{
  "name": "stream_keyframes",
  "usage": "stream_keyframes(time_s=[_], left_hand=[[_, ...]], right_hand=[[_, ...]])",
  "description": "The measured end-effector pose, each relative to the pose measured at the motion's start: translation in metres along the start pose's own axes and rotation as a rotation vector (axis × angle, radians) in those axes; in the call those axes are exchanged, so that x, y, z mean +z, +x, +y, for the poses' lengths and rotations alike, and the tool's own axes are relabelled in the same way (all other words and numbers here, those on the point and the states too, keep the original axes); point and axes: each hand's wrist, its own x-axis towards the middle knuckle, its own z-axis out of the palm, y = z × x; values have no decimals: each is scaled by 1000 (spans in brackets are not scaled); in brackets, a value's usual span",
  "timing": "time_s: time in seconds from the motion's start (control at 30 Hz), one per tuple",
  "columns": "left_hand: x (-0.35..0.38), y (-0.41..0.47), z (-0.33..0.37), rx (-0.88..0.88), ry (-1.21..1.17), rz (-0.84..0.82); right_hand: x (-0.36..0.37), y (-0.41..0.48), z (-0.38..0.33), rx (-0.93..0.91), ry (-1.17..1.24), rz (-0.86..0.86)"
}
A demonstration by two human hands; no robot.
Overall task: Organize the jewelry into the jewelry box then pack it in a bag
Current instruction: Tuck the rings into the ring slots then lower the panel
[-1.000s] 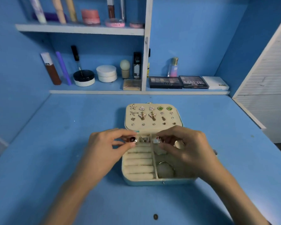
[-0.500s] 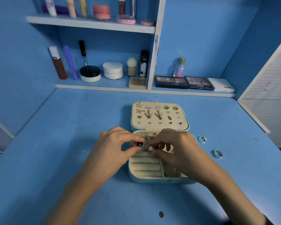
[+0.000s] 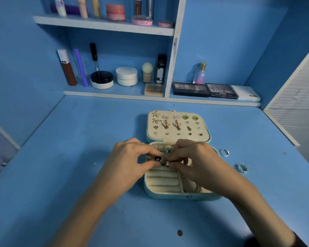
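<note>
An open teal jewelry box lies on the blue table, its cream lid laid back and studded with several earrings. My left hand pinches a ring with a dark stone over the box's ring rolls. My right hand pinches a small ring with a red stone right beside it. Two more rings sit in the top ring slot. My right hand covers most of the box's right compartment. Two silver rings lie on the table to the right of the box.
A small brown coin-like spot lies on the table near me. Shelves at the back hold cosmetics: jars, tubes, eyeshadow palettes and a small bottle. A white slatted panel stands at the right.
Both hands came closer together and moved down from the top slot to a lower ring roll, still pinching their rings. The camera shifted, bringing two loose rings into view.
</note>
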Motion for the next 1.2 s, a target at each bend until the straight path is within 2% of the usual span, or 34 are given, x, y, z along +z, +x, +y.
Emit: stream_keyframes(time_s=[0.13,0.33,0.43,0.6,1.2], left_hand=[[-1,1,1,-32,38,-56],[-5,7,4,99,185,-147],[-7,10,6,100,258,-246],[-10,11,6,75,269,-300],[-10,14,10,118,447,-314]], right_hand=[[0,0,0,8,9,0],[-1,1,0,6,21,-18],[-1,1,0,6,25,-20],[0,1,0,2,15,-16],[-3,4,-5,1,-27,-64]])
